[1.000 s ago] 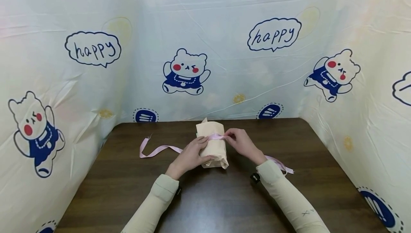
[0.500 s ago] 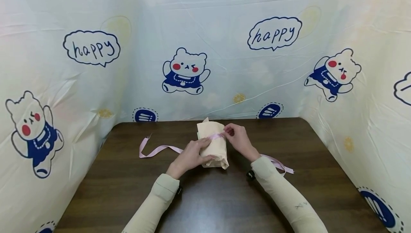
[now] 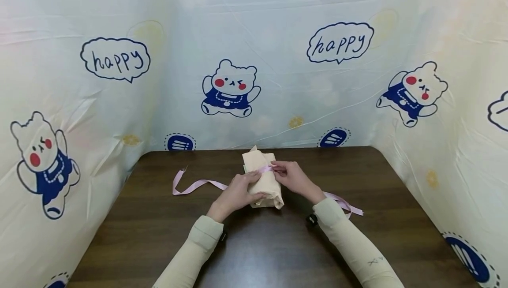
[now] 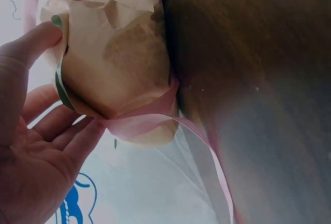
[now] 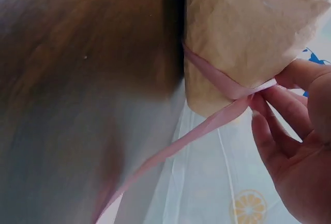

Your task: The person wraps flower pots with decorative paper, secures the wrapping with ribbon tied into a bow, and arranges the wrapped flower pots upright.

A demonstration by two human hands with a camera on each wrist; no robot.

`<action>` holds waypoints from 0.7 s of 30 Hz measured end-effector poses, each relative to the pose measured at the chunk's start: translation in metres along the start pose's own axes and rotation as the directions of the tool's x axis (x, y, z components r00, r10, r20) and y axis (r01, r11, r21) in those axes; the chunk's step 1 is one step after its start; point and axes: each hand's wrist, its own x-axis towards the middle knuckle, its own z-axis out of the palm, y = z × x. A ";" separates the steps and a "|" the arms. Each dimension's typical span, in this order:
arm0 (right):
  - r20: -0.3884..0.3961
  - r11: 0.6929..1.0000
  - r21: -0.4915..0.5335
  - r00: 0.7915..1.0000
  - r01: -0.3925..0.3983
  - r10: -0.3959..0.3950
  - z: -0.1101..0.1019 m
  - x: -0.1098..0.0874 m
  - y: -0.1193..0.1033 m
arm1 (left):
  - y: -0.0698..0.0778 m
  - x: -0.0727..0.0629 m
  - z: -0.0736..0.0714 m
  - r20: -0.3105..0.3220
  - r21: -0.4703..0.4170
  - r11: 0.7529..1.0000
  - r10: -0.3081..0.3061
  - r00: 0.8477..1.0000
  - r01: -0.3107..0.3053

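A cream paper-wrapped package (image 3: 265, 185) lies near the far middle of the table, with a lilac-pink ribbon (image 3: 267, 170) running across and around it. From the left, my left hand (image 3: 234, 193) holds the package, its thumb low on the paper and its fingertips at the ribbon. The left wrist view shows a green inner edge along the paper's fold beside the thumb. My right hand (image 3: 296, 177) is at the package's right side. Its thumb and fingers pinch the ribbon (image 5: 214, 118) where two lengths meet, as the right wrist view shows.
One loose ribbon tail (image 3: 194, 186) curls over the table to the left. Another tail (image 3: 345, 204) lies beyond the right forearm. The dark wooden table (image 3: 254, 252) is bordered at the back and sides by a pale printed curtain (image 3: 278, 58).
My right hand lifted slightly off to the right, then came back in over the package with its fingers at the ribbon. My left hand has stayed nearly still on the package.
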 end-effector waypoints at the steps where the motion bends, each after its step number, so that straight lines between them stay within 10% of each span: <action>1: -0.010 1.000 -0.018 1.000 0.003 -0.004 0.000 0.000 0.000 | 0.001 0.001 0.000 -0.003 0.002 1.000 -0.003 1.000 0.003; 13: -0.174 0.995 -0.096 0.984 0.014 -0.031 -0.002 -0.003 -0.002 | 0.009 0.007 0.004 -0.016 0.036 0.999 -0.034 0.999 0.035; 21: -0.004 0.990 0.139 1.000 -0.022 0.023 -0.006 -0.010 -0.001 | 0.011 0.009 0.005 -0.026 0.037 0.999 -0.019 0.999 0.019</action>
